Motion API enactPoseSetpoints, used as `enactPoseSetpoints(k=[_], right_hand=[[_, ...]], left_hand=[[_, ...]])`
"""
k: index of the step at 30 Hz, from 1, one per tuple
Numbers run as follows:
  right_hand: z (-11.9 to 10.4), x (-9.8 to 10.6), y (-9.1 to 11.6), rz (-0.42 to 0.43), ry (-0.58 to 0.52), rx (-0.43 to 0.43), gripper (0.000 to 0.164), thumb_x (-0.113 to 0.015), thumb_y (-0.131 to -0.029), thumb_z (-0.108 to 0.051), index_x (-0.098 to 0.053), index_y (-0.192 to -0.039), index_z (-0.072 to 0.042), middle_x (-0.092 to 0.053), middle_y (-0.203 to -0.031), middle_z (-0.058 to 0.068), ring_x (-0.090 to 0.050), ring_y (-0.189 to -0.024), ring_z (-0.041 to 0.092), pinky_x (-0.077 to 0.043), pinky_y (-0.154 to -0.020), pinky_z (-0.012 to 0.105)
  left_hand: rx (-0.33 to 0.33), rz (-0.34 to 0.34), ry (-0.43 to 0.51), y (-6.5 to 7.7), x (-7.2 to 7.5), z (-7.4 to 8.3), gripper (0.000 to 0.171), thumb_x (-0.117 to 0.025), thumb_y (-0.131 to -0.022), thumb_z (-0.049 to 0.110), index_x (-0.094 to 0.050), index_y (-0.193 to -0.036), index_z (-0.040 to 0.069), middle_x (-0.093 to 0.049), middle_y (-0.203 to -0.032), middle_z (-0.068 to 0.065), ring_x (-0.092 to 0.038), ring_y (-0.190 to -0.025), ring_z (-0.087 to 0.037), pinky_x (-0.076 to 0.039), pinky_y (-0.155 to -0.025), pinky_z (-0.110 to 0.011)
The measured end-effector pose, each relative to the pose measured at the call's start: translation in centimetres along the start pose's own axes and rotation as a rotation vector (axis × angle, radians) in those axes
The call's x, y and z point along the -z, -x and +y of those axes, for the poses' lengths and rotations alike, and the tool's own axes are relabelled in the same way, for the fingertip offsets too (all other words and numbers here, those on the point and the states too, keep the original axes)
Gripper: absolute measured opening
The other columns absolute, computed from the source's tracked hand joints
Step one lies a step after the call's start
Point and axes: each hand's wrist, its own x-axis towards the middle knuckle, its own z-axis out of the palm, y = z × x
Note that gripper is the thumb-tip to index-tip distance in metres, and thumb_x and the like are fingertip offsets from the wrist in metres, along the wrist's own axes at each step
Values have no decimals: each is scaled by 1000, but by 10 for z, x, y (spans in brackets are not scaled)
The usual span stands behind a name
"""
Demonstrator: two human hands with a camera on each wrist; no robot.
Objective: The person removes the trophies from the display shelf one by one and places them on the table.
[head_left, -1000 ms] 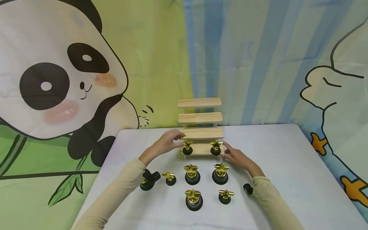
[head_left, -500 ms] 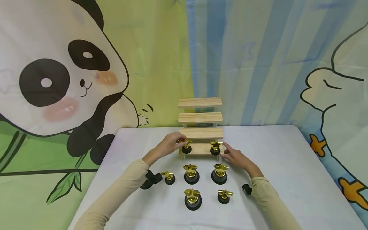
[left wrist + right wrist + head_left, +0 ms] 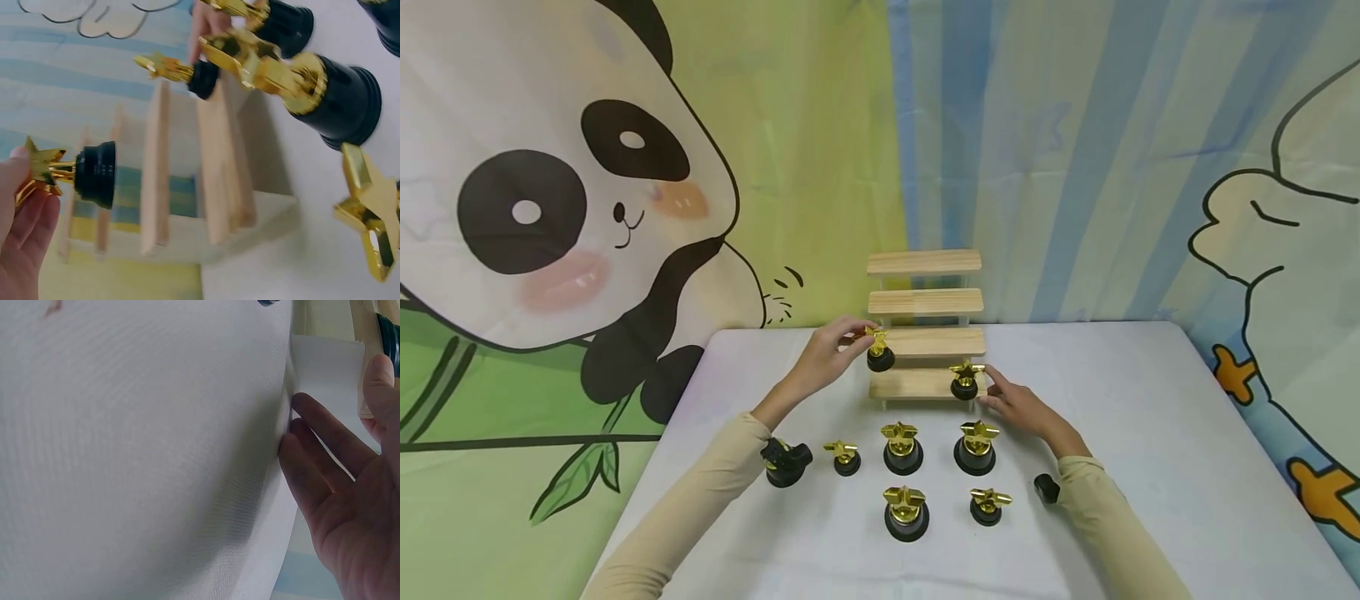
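My left hand (image 3: 829, 357) pinches a small trophy (image 3: 880, 358) by its gold star, its black base hanging free. In the left wrist view, thumb and fingers close round the star of this trophy (image 3: 95, 175), clear of the shelf boards. A second small trophy (image 3: 964, 385) stands at the right end of the lowest board of a wooden tiered stand (image 3: 917, 385). Beside that end is my right hand (image 3: 1017, 407). In the right wrist view the right hand (image 3: 356, 519) has its fingers extended; whether it touches the stand is unclear.
Several star trophies stand on the white table (image 3: 1120, 400) before the stand, among them a large one (image 3: 907, 517) and a small one (image 3: 987, 507). Black devices sit at the left wrist (image 3: 786, 458) and right wrist (image 3: 1047, 490). A printed curtain (image 3: 820, 167) hangs behind.
My left hand has taken hold of the left trophy and lifted it off the lowest board, up and slightly left. My right hand stays by the stand's right end.
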Motion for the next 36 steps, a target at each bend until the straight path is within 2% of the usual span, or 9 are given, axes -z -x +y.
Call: enactPoseSetpoints(k=[4, 9, 17, 22, 31, 36], right_hand=[[-1, 2, -2, 4, -1, 6, 68, -50, -102, -30, -17, -152, 2, -63, -121, 30, -57, -117, 46, -44, -101, 59], [-1, 2, -3, -11, -6, -1, 70, -49, -102, -32, -16, -153, 2, -62, -122, 30, -57, -118, 46, -43, -102, 60], [2, 2, 0, -7, -8, -16, 70, -49, -102, -32, -15, -153, 2, -61, -123, 31, -56, -119, 47, -42, -103, 60], [0, 1, 0, -13, -14, -3, 70, -49, -102, -32, -15, -153, 2, -61, -123, 31, -56, -119, 47, -43, -102, 60], [-1, 1, -4, -18, -3, 3, 68, -48, -103, -31, -15, -153, 2, -61, -123, 31, -56, -119, 47, -43, -102, 60], [0, 1, -3, -22, -4, -29, 69, -48, -103, -31, -15, -153, 3, -61, -124, 31, -56, -119, 47, -43, -102, 59]], left_hand=[[-28, 55, 17, -2, 15, 14, 22, -62, -95, 17, -66, -115, 9, -65, -108, -8, -63, -96, -17, -59, -83, -31], [-62, 81, 6, -1, 27, 25, 20, -63, -94, 16, -67, -112, 7, -64, -104, -8, -62, -92, -16, -58, -81, -30], [-55, 50, 8, 8, 19, 21, 21, -64, -93, 16, -67, -113, 9, -65, -98, -5, -63, -86, -12, -57, -77, -22], [-32, 34, 6, 22, 20, 22, 24, -64, -94, 16, -67, -115, 7, -65, -100, -6, -64, -89, -15, -58, -80, -25], [-77, 48, -62, 59, 29, 36, 25, -68, -90, 11, -67, -116, 13, -67, -103, 1, -62, -89, -9, -57, -79, -23], [-121, 21, -81, 79, 29, 47, 27, -70, -88, 7, -68, -115, 10, -67, -104, 0, -65, -91, -10, -58, -79, -23]])
